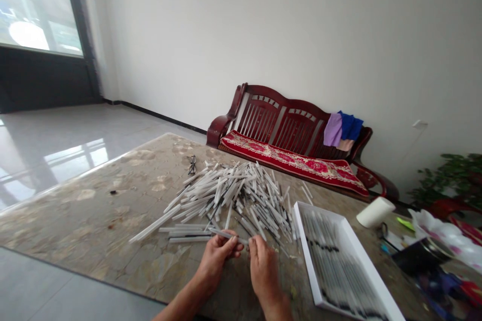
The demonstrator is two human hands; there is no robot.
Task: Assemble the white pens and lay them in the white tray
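A thin translucent stick-like tube [219, 232] is pinched between the thumb and fingers of my left hand [222, 253]. My right hand [262, 261] is closed, its fingertips at the right end of the same tube; it is slightly blurred. Just beyond both hands lies a large loose pile of similar white and grey tubes [233, 190], some with dark parts. A few tubes [190, 233] lie side by side left of my left hand. To the right of my right hand stands a white open box [307, 261] holding rows of thin tubes with dark ends.
The stone-patterned table [146, 180] carries glasses [192, 165] behind the pile. On the right are a white roll [375, 211], a dark cup [422, 256] and a white flower-patterned plastic bag [444, 233]. A wooden bench [286, 125] stands beyond.
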